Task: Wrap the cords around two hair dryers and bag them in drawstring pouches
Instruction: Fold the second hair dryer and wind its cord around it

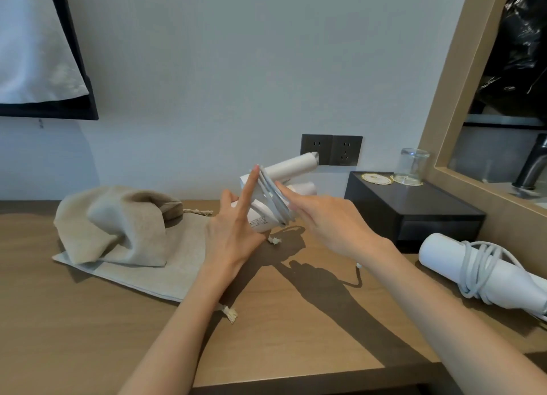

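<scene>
A white hair dryer (291, 166) is held above the wooden desk (296, 320), its barrel pointing right toward the wall sockets. My left hand (233, 232) grips its handle from below, index finger stretched upward. Several grey cord loops (273, 199) wrap the handle, and my right hand (328, 223) holds the cord against them. A second white hair dryer (461, 264) lies at the right on the desk, its cord coiled around its body. Two beige drawstring pouches lie at the left: a rumpled one (118, 226) on top of a flat one (183, 264).
A black box (414, 211) stands against the wall at the right, with a glass (413, 166) and a round coaster on top. Black wall sockets (331, 149) sit behind the held dryer. A framed mirror (453, 113) leans at the far right.
</scene>
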The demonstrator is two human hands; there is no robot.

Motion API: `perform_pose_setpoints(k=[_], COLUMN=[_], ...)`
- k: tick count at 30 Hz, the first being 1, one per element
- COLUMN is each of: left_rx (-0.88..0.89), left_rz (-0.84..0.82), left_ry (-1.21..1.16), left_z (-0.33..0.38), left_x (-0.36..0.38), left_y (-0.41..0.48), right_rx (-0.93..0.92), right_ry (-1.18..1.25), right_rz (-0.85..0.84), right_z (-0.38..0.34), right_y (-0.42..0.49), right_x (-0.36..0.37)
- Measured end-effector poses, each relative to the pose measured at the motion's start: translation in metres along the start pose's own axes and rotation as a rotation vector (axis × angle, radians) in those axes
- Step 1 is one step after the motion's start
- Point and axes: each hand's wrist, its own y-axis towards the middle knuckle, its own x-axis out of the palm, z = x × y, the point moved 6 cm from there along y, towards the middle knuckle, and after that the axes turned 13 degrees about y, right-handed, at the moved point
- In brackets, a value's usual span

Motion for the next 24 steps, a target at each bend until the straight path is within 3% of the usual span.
perform_pose_setpoints(k=[5, 17, 20, 24], left_rx=[0.005, 0.038, 0.006, -0.076], left_rz=[0.021, 0.003, 0.002, 0.051], left_ry=[-0.096, -0.104, -0.124, -0.139], left_z=[0.001, 0.004, 0.001, -0.012], left_x=[-0.004, 0.0, 0.001, -0.001], left_y=[0.001, 0.001, 0.001, 0.004], right_rx=[-0.05, -0.079, -0.105, -0.055], right_ry=[-0.039, -0.228, -0.108, 0.264], right_rz=[0.08, 0.074, 0.116, 0.139], right_z=[0.009, 0.009, 0.006, 0.022], right_y=[0.0, -0.004, -0.007, -0.01], right_x=[0.007, 0.001, 0.001, 0.002])
